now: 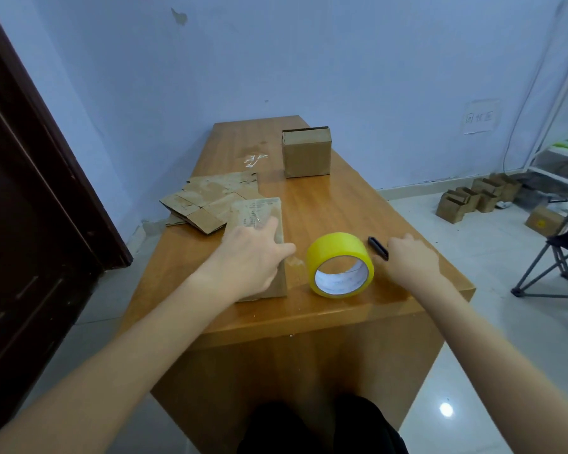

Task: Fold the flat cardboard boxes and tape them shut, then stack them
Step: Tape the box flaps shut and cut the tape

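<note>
Cardboard (259, 224) is pressed flat under the left hand (251, 257), long axis pointing away. Tape (340, 264) lies between the hands; the right hand (412, 260) is curled, its fingers hidden.

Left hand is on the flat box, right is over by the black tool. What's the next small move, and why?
Probably lift the flat box under the left hand and start opening it. It still lies flat, only one folded box stands on the table, and the yellow tape roll sits within reach for sealing afterwards.
</note>
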Demonstrator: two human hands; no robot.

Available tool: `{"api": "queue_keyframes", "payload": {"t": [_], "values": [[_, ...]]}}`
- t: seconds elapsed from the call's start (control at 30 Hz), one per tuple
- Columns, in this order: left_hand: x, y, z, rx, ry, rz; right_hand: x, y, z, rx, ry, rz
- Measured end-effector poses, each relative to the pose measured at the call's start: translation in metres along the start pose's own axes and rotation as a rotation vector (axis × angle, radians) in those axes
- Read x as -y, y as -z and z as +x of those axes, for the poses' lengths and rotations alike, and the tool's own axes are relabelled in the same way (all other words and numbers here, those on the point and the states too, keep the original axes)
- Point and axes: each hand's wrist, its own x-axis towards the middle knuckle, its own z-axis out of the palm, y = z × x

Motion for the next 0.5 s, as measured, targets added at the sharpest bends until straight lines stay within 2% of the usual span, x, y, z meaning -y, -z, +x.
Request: {"api": "queue_keyframes", "payload": {"t": [0.1, 0.17, 0.27, 0.37, 0.43, 0.5], "values": [[0.000, 0.004, 0.001, 0.005, 0.000, -0.009, -0.001, -0.005, 0.004, -0.015, -0.003, -0.064], [0.005, 0.003, -0.001, 0.003, 0.005, -0.073, 0.000, -0.002, 0.004, -0.019, -0.021, 0.006], [0.010, -0.001, -0.001, 0.001, -0.011, -0.195, -0.003, 0.005, -0.004, -0.138, -0.036, 0.261], [0.016, -0.006, -0.004, -0.018, 0.031, -0.325, 0.006, 0.034, -0.028, -0.250, 0.052, 0.555], [0.019, -0.009, -0.006, -0.045, 0.071, -0.388, 0.019, 0.057, -0.047, -0.186, 0.125, 0.714], [0.019, -0.009, -0.006, -0.076, 0.081, -0.422, 0.035, 0.075, -0.068, -0.006, 0.178, 0.870]]}}
